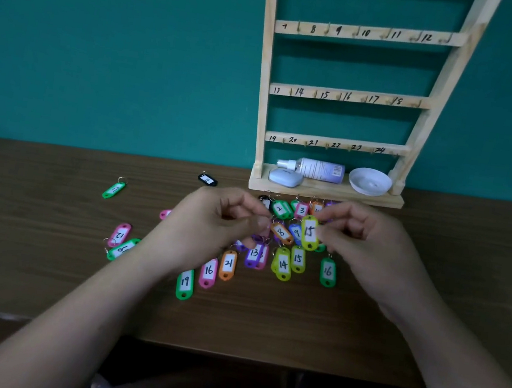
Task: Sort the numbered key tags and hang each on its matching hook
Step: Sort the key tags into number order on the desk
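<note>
i see right hand [369, 241] pinch yellow plastic key tag marked 15 [309, 233] over tag pile [283, 264]. left hand [211, 224] curled close by; cannot tell what it holds.

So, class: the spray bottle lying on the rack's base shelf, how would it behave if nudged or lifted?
The spray bottle lies on its side and looks cylindrical, so a nudge would probably roll it, though the pale case in front of its nozzle end may partly block it. It looks like plastic, so it is likely light and stiff to grip.
</note>
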### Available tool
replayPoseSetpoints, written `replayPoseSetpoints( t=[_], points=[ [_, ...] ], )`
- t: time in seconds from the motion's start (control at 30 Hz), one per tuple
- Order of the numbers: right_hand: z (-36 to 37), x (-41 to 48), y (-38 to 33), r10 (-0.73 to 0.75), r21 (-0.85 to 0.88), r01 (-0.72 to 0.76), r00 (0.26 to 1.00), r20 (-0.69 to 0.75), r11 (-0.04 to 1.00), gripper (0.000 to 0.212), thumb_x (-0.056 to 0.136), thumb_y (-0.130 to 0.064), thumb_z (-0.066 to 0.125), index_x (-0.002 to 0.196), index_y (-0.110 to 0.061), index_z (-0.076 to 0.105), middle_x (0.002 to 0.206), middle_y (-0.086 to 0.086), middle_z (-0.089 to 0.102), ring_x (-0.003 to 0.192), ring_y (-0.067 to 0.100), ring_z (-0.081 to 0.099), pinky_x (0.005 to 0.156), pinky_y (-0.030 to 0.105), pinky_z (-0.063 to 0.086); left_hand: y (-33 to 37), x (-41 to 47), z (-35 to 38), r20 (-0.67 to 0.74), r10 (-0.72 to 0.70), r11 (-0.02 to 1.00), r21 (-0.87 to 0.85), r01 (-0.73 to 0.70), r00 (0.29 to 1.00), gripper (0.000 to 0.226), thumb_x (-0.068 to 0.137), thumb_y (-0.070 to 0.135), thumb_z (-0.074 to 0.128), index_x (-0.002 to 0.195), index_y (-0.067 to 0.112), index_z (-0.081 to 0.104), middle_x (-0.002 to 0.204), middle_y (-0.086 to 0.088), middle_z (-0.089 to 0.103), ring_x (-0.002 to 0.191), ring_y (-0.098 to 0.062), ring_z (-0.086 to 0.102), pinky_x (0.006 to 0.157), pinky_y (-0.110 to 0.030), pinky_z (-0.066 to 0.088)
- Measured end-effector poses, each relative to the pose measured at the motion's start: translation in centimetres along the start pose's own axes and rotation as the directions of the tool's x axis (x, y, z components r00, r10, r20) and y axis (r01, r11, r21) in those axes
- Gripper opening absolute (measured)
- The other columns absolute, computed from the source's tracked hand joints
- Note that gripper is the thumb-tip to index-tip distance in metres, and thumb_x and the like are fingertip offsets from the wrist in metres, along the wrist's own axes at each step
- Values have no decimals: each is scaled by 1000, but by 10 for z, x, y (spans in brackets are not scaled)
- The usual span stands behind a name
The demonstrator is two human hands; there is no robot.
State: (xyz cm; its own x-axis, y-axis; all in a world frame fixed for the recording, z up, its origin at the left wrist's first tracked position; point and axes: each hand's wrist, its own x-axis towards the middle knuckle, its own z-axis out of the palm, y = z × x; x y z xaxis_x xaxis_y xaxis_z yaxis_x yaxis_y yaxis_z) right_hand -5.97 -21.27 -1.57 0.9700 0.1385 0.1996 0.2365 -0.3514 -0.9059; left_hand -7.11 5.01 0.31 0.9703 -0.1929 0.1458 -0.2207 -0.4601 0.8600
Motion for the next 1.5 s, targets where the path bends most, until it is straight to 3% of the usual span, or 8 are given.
replayPoseSetpoints(
  t=[0.17, 0.33, 0.5, 0.7, 0.8, 1.2, 1.37, 1.5],
  points=[
    [-19, 6, 12, 63, -165, -67, 998, -28, 984, 16, 94, -23, 79, 97, -38, 75, 86, -17, 78, 78, -1, 70, 74, 34, 49, -11, 4, -2, -62, 9, 964, 265, 7, 998, 5, 97, 37, 72, 93, 39, 75, 81, 13, 78, 72, -6, 75, 76, -42, 62],
    [-18, 4, 19, 91, -210, -88, 996, 6, 974, 18, 91, -24, 82, 97, -40, 76, 85, -13, 77, 78, 0, 69, 77, 37, 54, -20, 7, -7, -64, 0, 934, 356, 23, 998, 6, 97, 37, 72, 92, 39, 74, 79, 17, 76, 70, 0, 71, 68, -28, 54],
    [1, 0, 20, 63, -296, -47, 997, 45, 954, 16, 92, -28, 81, 98, -40, 73, 85, -25, 74, 77, -4, 70, 66, 27, 48, -27, 12, -22, -80, -25, 921, 387, 54, 996, 9, 98, 36, 72, 92, 42, 74, 79, 21, 76, 69, 3, 72, 63, -21, 52],
    [12, -1, 20, 49, -356, -42, 999, 9, 934, 16, 92, -25, 81, 96, -38, 71, 80, -29, 72, 73, -5, 69, 61, 23, 45, -52, 19, -66, -306, -110, 911, 349, 219, 946, 13, 98, 31, 69, 91, 39, 77, 82, 20, 78, 79, -1, 73, 82, -31, 58],
    [13, -1, 20, 39, -372, -39, 999, -7, 928, 17, 92, -24, 81, 94, -37, 71, 80, -29, 72, 72, -4, 68, 62, 24, 47, -62, 21, -73, -373, -126, 868, 407, 284, 919, 11, 96, 34, 70, 88, 39, 77, 82, 20, 75, 84, -1, 69, 71, -25, 52],
    [21, -3, 17, -61, -380, 33, 996, -62, 925, 8, 95, -31, 78, 95, -37, 74, 79, -15, 71, 83, -6, 65, 62, 18, 42, -63, 29, -48, -206, -124, 822, 526, 216, 971, 10, 88, 47, 81, 88, 39, 75, 91, 22, 68, 89, 4, 61, 67, -14, 40],
    [22, -2, 17, -125, -381, 80, 988, -94, 921, 7, 96, -31, 76, 94, -37, 75, 75, -16, 69, 79, 0, 67, 59, 12, 43, -58, 32, -40, -149, -159, 766, 605, 217, 976, 16, 87, 51, 80, 94, 40, 71, 98, 24, 56, 96, -4, 54, 76, -30, 42],
    [18, 0, 19, -159, -329, 109, 979, -131, 938, 8, 96, -28, 76, 93, -36, 76, 77, -14, 72, 77, 1, 68, 63, 13, 46, -57, 33, -37, -161, -186, 757, 605, 246, 969, 13, 89, 45, 81, 89, 38, 70, 101, 21, 63, 97, -5, 58, 74, -28, 44]
  ],
)
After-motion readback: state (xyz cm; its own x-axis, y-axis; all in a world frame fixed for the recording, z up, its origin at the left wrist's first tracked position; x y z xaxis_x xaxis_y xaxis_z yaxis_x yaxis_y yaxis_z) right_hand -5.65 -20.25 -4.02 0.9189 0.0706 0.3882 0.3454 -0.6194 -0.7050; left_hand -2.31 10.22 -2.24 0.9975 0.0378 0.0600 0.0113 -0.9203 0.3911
